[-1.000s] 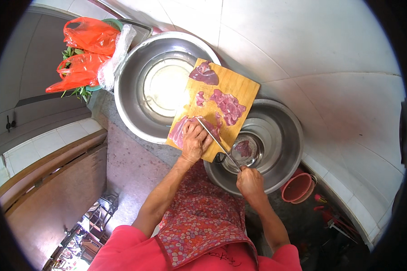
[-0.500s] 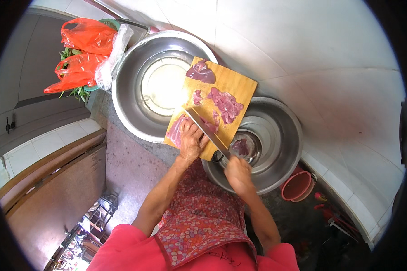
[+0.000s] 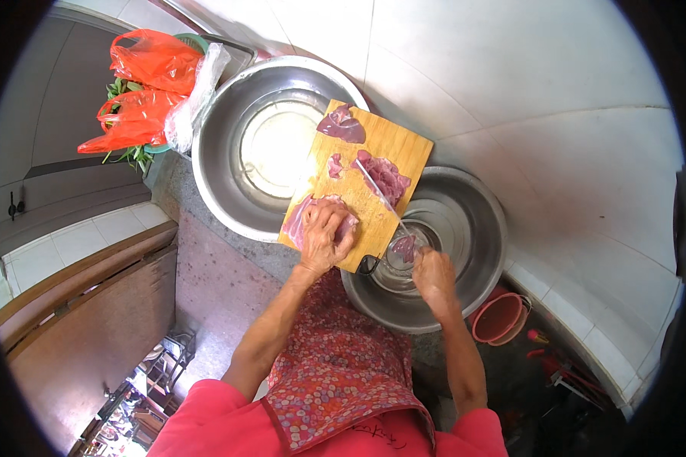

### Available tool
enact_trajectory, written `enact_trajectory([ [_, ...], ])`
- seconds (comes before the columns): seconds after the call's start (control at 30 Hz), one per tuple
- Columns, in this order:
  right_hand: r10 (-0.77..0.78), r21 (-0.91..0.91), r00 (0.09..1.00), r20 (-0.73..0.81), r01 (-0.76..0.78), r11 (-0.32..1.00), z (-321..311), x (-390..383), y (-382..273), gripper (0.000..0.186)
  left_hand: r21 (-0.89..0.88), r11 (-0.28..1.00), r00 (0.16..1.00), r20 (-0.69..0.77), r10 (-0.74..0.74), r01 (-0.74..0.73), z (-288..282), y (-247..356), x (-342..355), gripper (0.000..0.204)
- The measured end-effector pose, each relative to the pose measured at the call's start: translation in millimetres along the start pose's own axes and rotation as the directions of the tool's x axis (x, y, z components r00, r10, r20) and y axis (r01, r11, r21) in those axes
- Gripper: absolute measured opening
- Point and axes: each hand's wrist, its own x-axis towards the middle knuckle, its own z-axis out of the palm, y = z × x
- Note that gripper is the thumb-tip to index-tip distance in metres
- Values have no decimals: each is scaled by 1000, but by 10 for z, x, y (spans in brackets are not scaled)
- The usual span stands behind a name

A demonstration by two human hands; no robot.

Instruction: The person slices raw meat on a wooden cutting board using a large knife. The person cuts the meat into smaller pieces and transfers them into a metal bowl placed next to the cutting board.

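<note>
My left hand (image 3: 322,232) presses with bent fingers on a slab of raw meat (image 3: 297,221) at the lower left of the wooden cutting board (image 3: 411,148). My right hand (image 3: 433,274) grips a long knife (image 3: 379,190), its blade lying across the board beside a pile of cut meat (image 3: 392,180). A small piece (image 3: 334,165) and a dark purplish lump (image 3: 341,125) lie higher on the board. The board rests over two metal basins (image 3: 229,183) (image 3: 480,244). Inside the right one, a smaller bowl (image 3: 392,278) holds some meat (image 3: 404,248).
Red plastic bags (image 3: 149,61), a white bag (image 3: 194,107) and leafy greens (image 3: 133,156) crowd the upper left. A tiled wall (image 3: 556,152) curves behind the work area. A red bucket (image 3: 497,320) stands at lower right, and a wooden panel (image 3: 91,297) at lower left.
The knife has moved right and up, away from my left hand to the pile of cut meat. My right hand has shifted rightward; my left hand stays on the slab.
</note>
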Motion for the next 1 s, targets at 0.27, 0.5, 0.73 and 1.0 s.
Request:
enact_trajectory([
  [0.27,1,49,994,106,-6,999,16,-359,-267,17,84,990,994,17,111,-112,33,-101,-31,29],
  [0.5,36,63,995,91,-42,997,269,-576,-282,14,80,987,989,65,134,-139,23,-138,-41,31],
  [0.73,-15,105,1000,-26,18,994,348,-302,-483,12,58,992,992,63,109,-113,77,-167,-51,29],
  [1.0,129,169,977,168,-158,973,343,-522,-340,15,57,988,990,38,138,-140,25,-123,2,29],
])
